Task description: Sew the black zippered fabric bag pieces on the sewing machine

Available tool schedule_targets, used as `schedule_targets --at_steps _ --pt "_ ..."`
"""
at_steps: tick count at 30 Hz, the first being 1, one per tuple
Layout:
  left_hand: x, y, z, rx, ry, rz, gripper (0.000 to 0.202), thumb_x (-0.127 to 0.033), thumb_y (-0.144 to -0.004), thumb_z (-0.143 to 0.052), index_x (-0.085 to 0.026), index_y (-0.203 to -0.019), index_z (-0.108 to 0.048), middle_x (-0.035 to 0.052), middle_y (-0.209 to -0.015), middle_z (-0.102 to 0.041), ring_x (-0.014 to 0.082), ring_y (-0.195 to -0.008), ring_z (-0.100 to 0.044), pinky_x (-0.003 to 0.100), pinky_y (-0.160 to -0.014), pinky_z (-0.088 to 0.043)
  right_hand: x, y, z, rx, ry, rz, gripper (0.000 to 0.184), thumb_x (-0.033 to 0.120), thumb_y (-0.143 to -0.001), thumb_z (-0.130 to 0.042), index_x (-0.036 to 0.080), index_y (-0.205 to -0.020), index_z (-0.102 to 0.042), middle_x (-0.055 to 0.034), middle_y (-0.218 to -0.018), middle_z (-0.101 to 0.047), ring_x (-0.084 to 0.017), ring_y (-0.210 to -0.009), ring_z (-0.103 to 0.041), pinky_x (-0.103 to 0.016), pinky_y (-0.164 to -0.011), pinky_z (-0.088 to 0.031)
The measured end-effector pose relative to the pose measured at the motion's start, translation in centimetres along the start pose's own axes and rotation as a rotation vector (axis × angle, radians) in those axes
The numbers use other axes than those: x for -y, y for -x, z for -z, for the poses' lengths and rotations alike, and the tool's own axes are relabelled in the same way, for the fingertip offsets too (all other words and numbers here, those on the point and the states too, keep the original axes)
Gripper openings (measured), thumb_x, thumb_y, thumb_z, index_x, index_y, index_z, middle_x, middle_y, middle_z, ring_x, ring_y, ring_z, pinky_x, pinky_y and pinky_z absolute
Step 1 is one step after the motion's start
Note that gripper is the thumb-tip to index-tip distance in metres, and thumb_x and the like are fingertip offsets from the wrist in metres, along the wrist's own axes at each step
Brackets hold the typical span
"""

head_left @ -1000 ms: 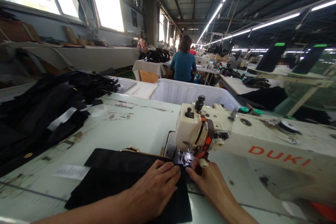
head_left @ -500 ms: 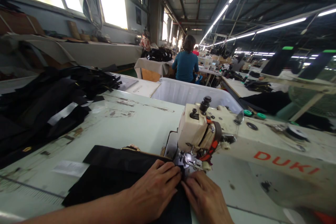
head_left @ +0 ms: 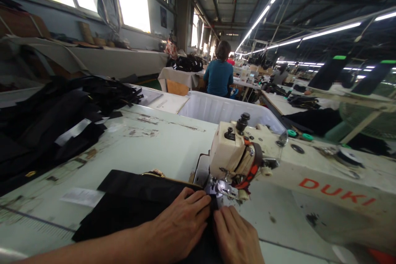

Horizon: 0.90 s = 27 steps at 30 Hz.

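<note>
A black fabric piece (head_left: 133,204) with a gold zipper along its far edge lies on the pale green table (head_left: 161,144), its right end under the presser foot (head_left: 224,189) of a cream sewing machine (head_left: 247,152). My left hand (head_left: 182,222) rests flat on the fabric, fingers stretched toward the foot. Beside it, my right hand (head_left: 236,237) presses down on the fabric's right edge just in front of the foot, fingers extended and together. The two hands touch each other.
A heap of black fabric pieces (head_left: 52,123) covers the table's left side. A white paper label (head_left: 80,196) lies near the fabric. A white plastic bin (head_left: 229,109) stands behind the machine. A person in a blue top (head_left: 218,75) sits further back, facing away.
My right hand has drawn back from the presser foot and come down flat on the fabric beside my left hand. The left hand has hardly moved.
</note>
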State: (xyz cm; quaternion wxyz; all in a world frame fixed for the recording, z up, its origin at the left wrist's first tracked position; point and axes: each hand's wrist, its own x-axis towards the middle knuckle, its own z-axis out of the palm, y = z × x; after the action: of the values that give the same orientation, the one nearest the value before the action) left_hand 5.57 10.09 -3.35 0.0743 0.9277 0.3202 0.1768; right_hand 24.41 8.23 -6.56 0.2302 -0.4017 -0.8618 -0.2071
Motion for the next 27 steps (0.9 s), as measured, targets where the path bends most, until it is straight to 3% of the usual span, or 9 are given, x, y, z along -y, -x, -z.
schedule_targets --at_steps 6,15,20,24,27 --pt "0.0 0.2 0.1 0.038 0.029 0.026 0.025 -0.018 -0.092 -0.049 -0.018 -0.117 -0.054 0.0065 -0.123 -0.056 0.0244 -0.114 -0.050 0.041 -0.102 -0.037 0.2 0.8 -0.3 -0.104 0.036 0.036 0.042 0.009 -0.097 -0.023 0.016 -0.088 -0.063 -0.0072 -0.079 -0.063 -0.019 -0.070 -0.059 -0.028 -0.063 -0.044" --pt "-0.3 0.3 0.7 0.059 0.037 0.021 0.047 -0.013 -0.090 -0.050 -0.015 -0.136 -0.040 0.0107 -0.129 -0.052 0.0271 -0.118 -0.047 0.045 -0.106 -0.037 -0.2 0.0 -0.2 -0.061 -0.005 0.031 0.044 0.006 -0.095 -0.023 0.014 -0.084 -0.065 -0.0073 -0.073 -0.063 -0.018 -0.064 -0.060 -0.028 -0.057 -0.047" --pt "-0.3 0.3 0.9 0.064 0.007 -0.011 0.045 -0.015 -0.091 -0.049 -0.018 -0.135 -0.044 0.0112 -0.125 -0.055 0.0278 -0.115 -0.050 0.044 -0.101 -0.042 -0.3 0.3 -0.1 -0.073 -0.066 0.022 0.039 0.016 -0.099 -0.030 0.014 -0.087 -0.066 -0.0071 -0.075 -0.065 -0.020 -0.063 -0.062 -0.032 -0.061 -0.052" --pt "-0.2 0.3 0.6 0.078 -0.011 0.017 0.051 -0.014 -0.087 -0.052 -0.016 -0.138 -0.043 0.0120 -0.132 -0.051 0.0292 -0.120 -0.048 0.046 -0.104 -0.041 -1.6 0.2 1.1 0.024 -0.202 -0.011 0.038 0.028 -0.101 -0.031 0.015 -0.106 -0.066 -0.0075 -0.079 -0.066 -0.021 -0.067 -0.064 -0.032 -0.060 -0.057" --pt "-0.2 0.3 0.5 0.087 -0.005 0.030 0.053 -0.013 -0.086 -0.052 -0.017 -0.139 -0.042 0.0115 -0.137 -0.047 0.0294 -0.122 -0.046 0.047 -0.104 -0.040 -2.9 -0.2 2.2 0.110 -0.361 -0.054 0.033 0.027 -0.100 -0.035 0.018 -0.109 -0.066 -0.0078 -0.090 -0.068 -0.019 -0.080 -0.067 -0.028 -0.070 -0.058"
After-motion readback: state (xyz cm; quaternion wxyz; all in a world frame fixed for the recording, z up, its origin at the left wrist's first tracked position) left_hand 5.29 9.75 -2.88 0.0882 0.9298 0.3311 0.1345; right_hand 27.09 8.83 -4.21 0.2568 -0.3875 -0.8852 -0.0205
